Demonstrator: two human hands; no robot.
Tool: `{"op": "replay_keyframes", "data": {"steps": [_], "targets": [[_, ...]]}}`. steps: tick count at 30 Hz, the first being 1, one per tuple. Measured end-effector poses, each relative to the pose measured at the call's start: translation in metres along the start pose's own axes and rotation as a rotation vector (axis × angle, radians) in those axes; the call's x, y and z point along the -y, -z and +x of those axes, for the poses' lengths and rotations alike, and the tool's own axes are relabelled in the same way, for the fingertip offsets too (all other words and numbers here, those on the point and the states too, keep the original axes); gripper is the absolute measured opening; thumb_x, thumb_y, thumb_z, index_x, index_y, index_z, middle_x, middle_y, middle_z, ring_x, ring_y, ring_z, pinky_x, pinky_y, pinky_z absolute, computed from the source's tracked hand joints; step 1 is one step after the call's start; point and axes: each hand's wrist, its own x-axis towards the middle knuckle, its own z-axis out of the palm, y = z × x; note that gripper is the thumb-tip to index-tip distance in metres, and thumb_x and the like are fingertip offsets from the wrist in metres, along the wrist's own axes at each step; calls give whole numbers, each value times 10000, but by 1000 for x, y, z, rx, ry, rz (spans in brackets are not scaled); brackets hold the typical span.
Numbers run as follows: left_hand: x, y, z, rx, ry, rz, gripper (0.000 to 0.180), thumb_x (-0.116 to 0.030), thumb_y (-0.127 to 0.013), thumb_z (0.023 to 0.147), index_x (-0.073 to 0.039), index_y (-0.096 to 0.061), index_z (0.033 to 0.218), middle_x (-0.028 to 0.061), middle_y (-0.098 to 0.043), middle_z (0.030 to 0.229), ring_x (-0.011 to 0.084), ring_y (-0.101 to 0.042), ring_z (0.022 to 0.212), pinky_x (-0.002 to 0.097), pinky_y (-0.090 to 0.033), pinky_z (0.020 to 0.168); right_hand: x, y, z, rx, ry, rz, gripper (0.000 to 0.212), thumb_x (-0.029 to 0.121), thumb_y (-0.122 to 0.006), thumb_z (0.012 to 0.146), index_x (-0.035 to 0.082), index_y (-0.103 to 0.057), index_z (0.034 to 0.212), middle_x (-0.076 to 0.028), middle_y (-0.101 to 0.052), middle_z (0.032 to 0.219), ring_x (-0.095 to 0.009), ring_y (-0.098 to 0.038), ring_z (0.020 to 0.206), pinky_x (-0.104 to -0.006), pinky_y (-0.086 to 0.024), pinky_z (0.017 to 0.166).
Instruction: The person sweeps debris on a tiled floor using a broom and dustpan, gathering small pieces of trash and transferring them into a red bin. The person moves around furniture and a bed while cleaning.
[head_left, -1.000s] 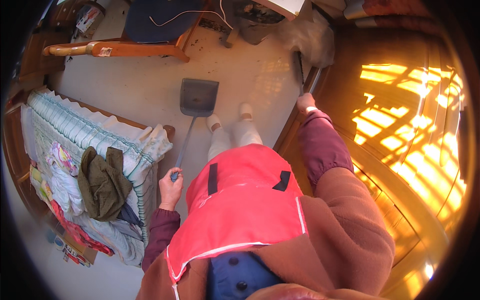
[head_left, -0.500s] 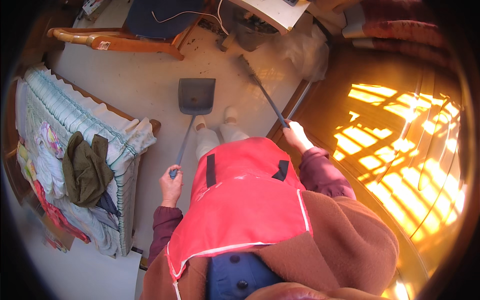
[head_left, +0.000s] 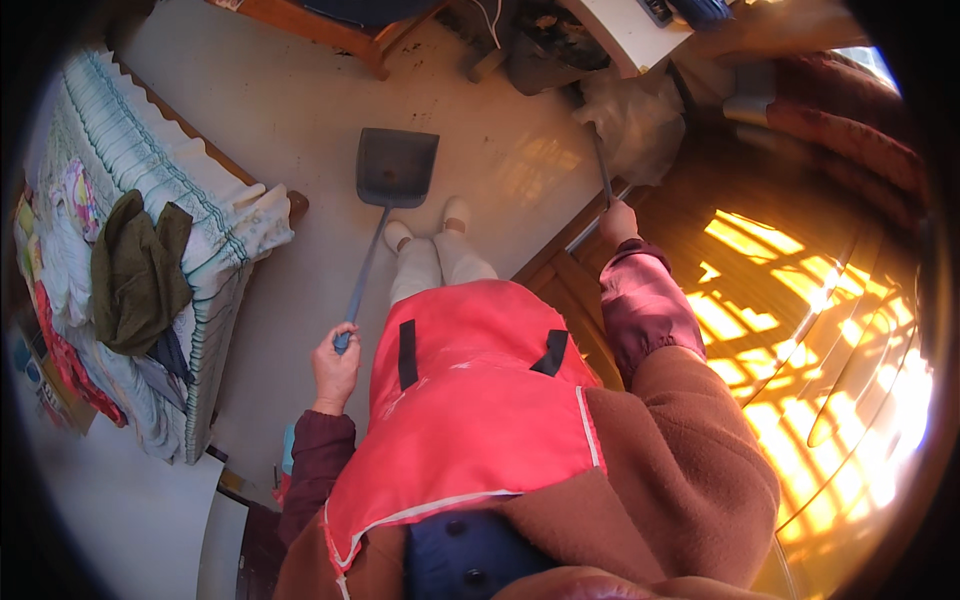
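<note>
My left hand (head_left: 336, 370) is closed around the end of a long grey handle. At its far end the scoop of the dustpan (head_left: 397, 165) rests on the floor, just ahead of my feet. Farther out on the right, my right hand (head_left: 619, 222) grips the handle of a broom (head_left: 603, 168). The broom points away from me beside a crumpled clear plastic bag (head_left: 635, 120), and its bristles are hard to make out there. Small dark bits lie scattered on the pale floor (head_left: 290, 110) beyond the dustpan.
A bed (head_left: 215, 240) with clothes, among them a dark green garment (head_left: 140, 270), stands on the left. Ahead are a wooden chair (head_left: 330, 42), a dark bin (head_left: 545, 60) and a white tabletop (head_left: 635, 35). A sunlit wooden cabinet (head_left: 690, 200) lines the right.
My right hand has reached forward and to the right, swinging the broom from the open floor toward the plastic bag. The left hand keeps the dustpan in nearly the same place. The view has shifted slightly.
</note>
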Motion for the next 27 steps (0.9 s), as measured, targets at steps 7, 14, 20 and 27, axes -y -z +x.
{"op": "replay_keyframes", "data": {"steps": [7, 14, 20, 27], "targets": [[29, 8, -1, -2, 37, 45, 113, -76, -555, 818, -22, -606, 904, -19, -512, 612, 47, -474, 504, 225, -426, 457, 3, 2, -51, 214, 61, -275, 436, 105, -445, 842, 42, -439, 1274, -244, -615, 971, -362, -596, 955, -435, -492, 786], [46, 25, 8, 13, 27, 61, 108, -88, -565, 806, -46, -613, 893, -21, -492, 570, 54, -473, 484, 237, -399, 439, 49, -12, -130, 176, 187, 63, 444, 111, -474, 811, 33, -477, 1248, -269, -597, 997, -392, -586, 945, -444, -472, 816], [52, 40, 8, -14, 34, 86, 102, -98, -572, 800, -59, -614, 884, -17, -469, 530, 57, -470, 466, 252, -390, 444, 83, 6, -157, 80, 204, 152, 433, 110, -494, 800, 4, -494, 1220, -293, -595, 953, -395, -594, 916, -439, -476, 806], [65, 46, 18, -1, 1, 110, 111, -91, -574, 790, -62, -621, 887, -16, -461, 523, 60, -456, 465, 249, -381, 450, 110, -22, -65, 76, 283, -108, 361, 51, -444, 794, -16, -523, 1141, -278, -607, 925, -397, -589, 917, -464, -475, 790]]}}
